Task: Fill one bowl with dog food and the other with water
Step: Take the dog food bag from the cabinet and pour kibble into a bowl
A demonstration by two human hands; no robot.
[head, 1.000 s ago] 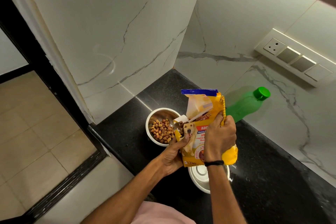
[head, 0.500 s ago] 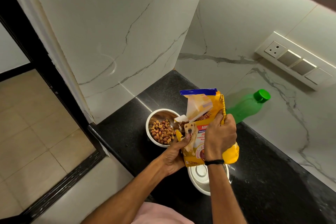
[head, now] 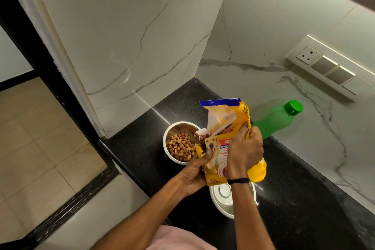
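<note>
- Two hands hold the yellow dog food bag (head: pixel 223 144) above the black table (head: pixel 304 199): the left hand (head: pixel 194 172) pinches its lower front corner, and the right hand (head: pixel 244 152) is wrapped around its side seam.
- The torn mouth of the bag sits at the rim of the steel bowl (head: pixel 172 130), which already holds a mound of kibble (head: pixel 181 146). Tipping further could send pieces over the near rim onto the table.
- The bag is soft; a loosened left pinch would likely let the opening flop and scatter food.
- The second bowl (head: pixel 225 201) lies empty under the right wrist, so a dropped bag or stray kibble could land in it.
- The capped green water bottle (head: pixel 278 119) stands by the wall, untouched; a swung elbow might topple it.
</note>
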